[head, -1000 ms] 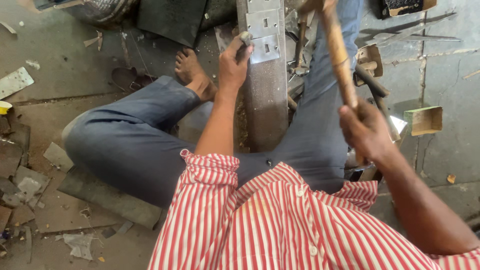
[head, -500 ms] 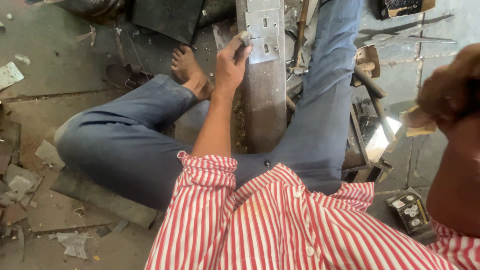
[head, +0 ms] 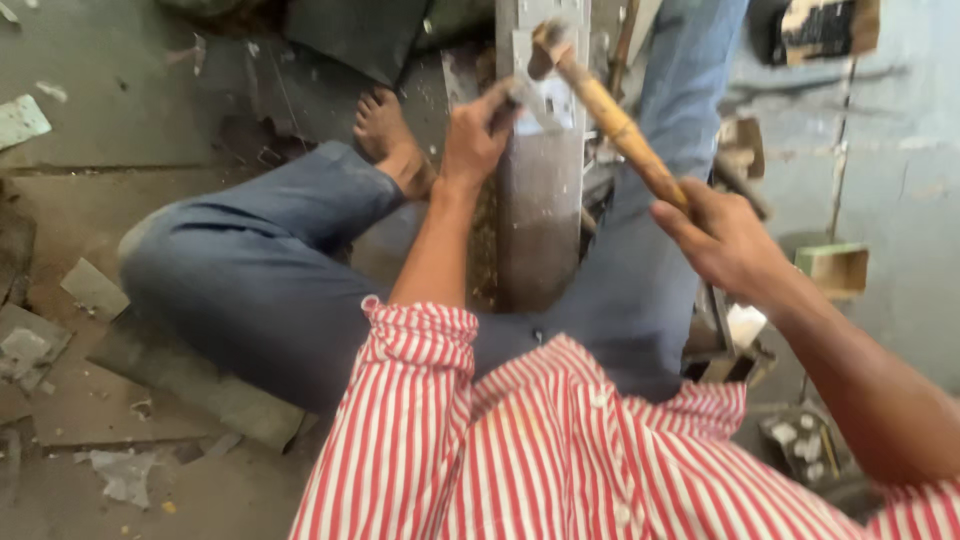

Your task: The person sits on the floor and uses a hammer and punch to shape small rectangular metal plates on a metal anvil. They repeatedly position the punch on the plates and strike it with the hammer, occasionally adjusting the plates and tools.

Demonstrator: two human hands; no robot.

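Observation:
I sit on the floor with a long grey metal bar (head: 541, 210) lying between my legs. My left hand (head: 476, 135) pinches a small metal punch or chisel (head: 522, 93) against a pale plate on the bar's far end. My right hand (head: 722, 238) grips the wooden handle of a hammer (head: 608, 115). The hammer's head is down at the punch, at the top of the bar. My bare foot (head: 388, 135) rests just left of the bar.
Scraps of paper and debris (head: 92, 290) lie on the concrete floor at left. A small open cardboard box (head: 838, 268) sits at right, with dark tools and boxes (head: 805, 445) lower right. A dark slab (head: 355, 35) lies beyond my foot.
My right hand went from a raised hammer, swung back out of view, to bringing the hammer head down onto the punch. My left hand stayed on the punch.

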